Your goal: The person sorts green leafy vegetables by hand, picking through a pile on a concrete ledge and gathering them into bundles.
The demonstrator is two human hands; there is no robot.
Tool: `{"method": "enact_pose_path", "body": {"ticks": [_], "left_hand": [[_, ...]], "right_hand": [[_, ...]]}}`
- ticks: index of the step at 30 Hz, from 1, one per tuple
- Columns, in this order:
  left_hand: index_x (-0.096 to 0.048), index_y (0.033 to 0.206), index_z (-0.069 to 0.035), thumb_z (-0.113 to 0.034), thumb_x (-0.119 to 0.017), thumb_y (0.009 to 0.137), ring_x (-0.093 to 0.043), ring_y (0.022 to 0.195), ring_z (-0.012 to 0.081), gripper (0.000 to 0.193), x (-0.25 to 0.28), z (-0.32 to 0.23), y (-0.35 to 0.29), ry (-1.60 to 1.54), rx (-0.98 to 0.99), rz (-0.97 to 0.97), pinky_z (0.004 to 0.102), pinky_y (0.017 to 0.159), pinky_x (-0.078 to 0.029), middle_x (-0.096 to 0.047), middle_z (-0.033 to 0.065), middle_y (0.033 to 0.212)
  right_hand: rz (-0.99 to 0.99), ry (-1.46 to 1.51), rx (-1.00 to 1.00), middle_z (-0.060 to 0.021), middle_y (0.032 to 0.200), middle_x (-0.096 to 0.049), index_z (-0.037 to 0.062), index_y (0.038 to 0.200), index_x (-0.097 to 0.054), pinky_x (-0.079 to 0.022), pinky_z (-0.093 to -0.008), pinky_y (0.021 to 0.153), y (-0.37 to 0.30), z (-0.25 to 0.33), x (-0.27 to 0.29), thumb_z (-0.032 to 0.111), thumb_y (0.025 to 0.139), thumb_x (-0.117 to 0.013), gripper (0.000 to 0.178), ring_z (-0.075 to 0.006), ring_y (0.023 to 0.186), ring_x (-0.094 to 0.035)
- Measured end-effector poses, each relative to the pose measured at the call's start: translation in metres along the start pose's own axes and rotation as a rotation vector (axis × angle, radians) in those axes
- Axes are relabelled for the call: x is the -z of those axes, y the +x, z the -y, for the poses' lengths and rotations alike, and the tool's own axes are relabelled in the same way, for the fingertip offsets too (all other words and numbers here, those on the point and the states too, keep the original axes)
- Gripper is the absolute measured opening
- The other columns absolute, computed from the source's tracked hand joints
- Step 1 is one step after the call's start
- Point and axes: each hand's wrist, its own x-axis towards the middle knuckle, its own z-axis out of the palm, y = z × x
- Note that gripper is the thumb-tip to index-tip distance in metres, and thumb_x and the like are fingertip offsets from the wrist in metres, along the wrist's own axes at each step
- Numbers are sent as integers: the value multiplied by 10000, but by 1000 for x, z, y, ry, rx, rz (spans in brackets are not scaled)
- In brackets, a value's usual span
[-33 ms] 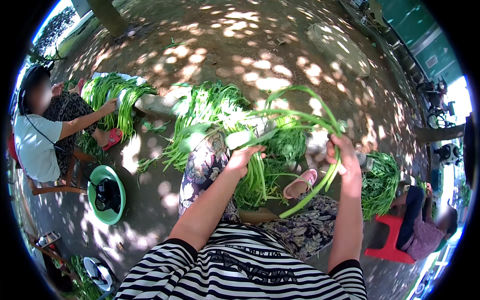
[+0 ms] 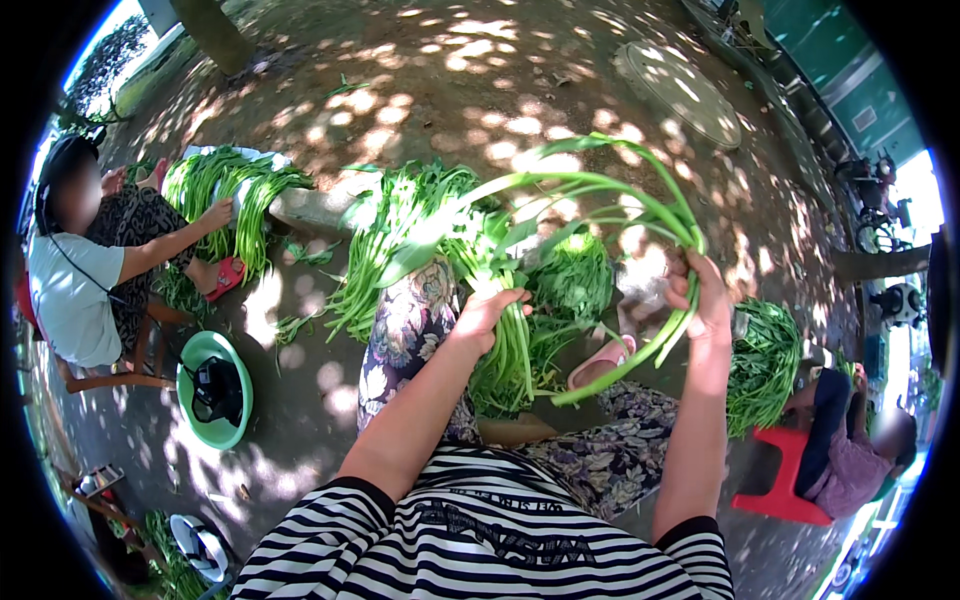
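My left hand (image 2: 487,320) is closed round a bunch of long green stems (image 2: 518,360) that look like water spinach, held over my left knee. Raised on the other side, my right hand (image 2: 703,295) grips a few thick stems (image 2: 690,232). These arch up and over toward the left hand, and their pale lower ends hang past my right wrist. Beside the left knee lies a large pile of the greens (image 2: 400,215). A smaller leafy heap (image 2: 578,275) sits beyond my hands, and more greens (image 2: 495,390) lie between my legs.
At left a seated person (image 2: 85,290) handles stems on a draped pile (image 2: 225,190). A green basin (image 2: 238,420) holding a black item stands nearby. To the right are another heap (image 2: 765,365) and a person on a red stool (image 2: 770,490). A trunk (image 2: 215,40) rises far left.
My right hand has moved slightly up and to the right, and the stems in it arch higher. My left hand stays where it was, closed on its bunch.
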Motion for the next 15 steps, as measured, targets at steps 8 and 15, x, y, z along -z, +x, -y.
{"method": "enact_pose_path", "body": {"ticks": [8, 15], "left_hand": [[-518, 1076, -8, -131, -556, 819, -602, 777, 167, 287, -9, -4, -2, -53, 30, 104, 350, 630, -519, -603, 78, 945], [-532, 1116, -7, -130, -533, 813, -594, 848, 187, 328, -9, -4, -4, 34, 34, 224, 361, 737, -500, -613, 95, 960]], "right_hand": [[115, -68, -46, -13, 606, -490, -31, 987, -493, -342, -194, 357, -7, -39, -1, 46, 710, -652, 329, -77, 422, -434], [81, -183, -271, -27, 707, -536, -9, 957, -533, -347, -197, 410, -1, -126, -27, 48, 718, -662, 277, -74, 530, -480]]}}
